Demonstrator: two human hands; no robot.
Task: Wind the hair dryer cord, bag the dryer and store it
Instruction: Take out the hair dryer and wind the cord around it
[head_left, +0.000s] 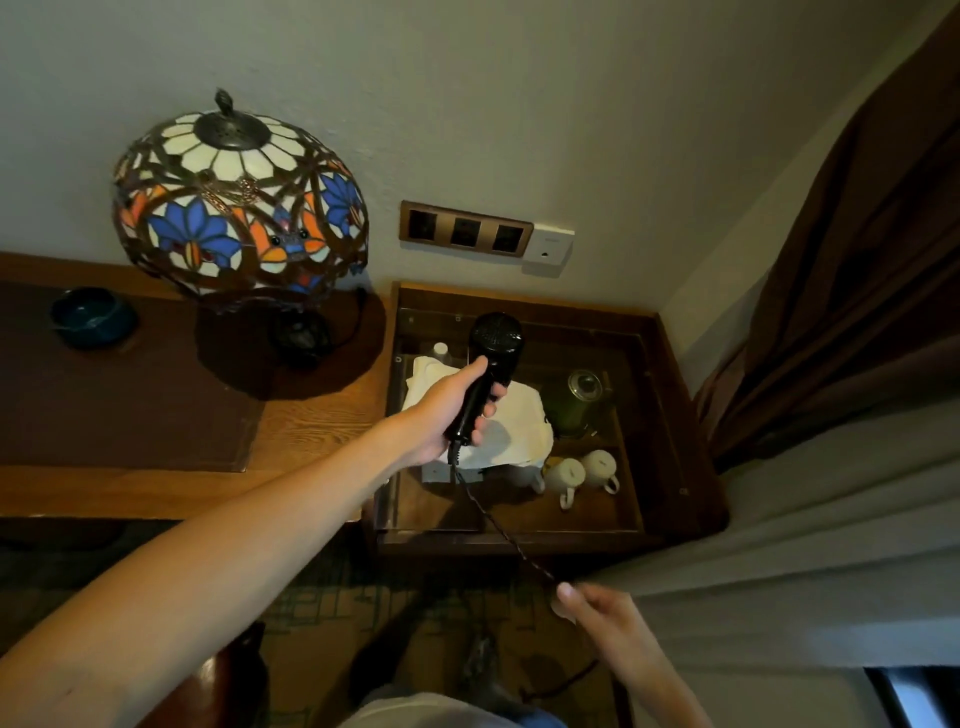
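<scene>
My left hand (453, 410) grips the handle of a black hair dryer (493, 347), held upright over a glass-topped side table (670, 415). A black twisted cord (498, 525) runs from the handle's base down and to the right to my right hand (597, 610), which pinches it between thumb and fingers near the curtain. More cord (566, 680) trails below that hand toward the floor. A white cloth bag (511, 426) lies on the glass top under the dryer.
A stained-glass lamp (239, 202) and a dark blue bowl (93, 317) stand on the wooden desk (311, 415) at the left. Wall sockets (465, 228) sit above the side table. Under the glass are white mugs (582, 470) and a green teapot (576, 405). Curtains (831, 467) hang at right.
</scene>
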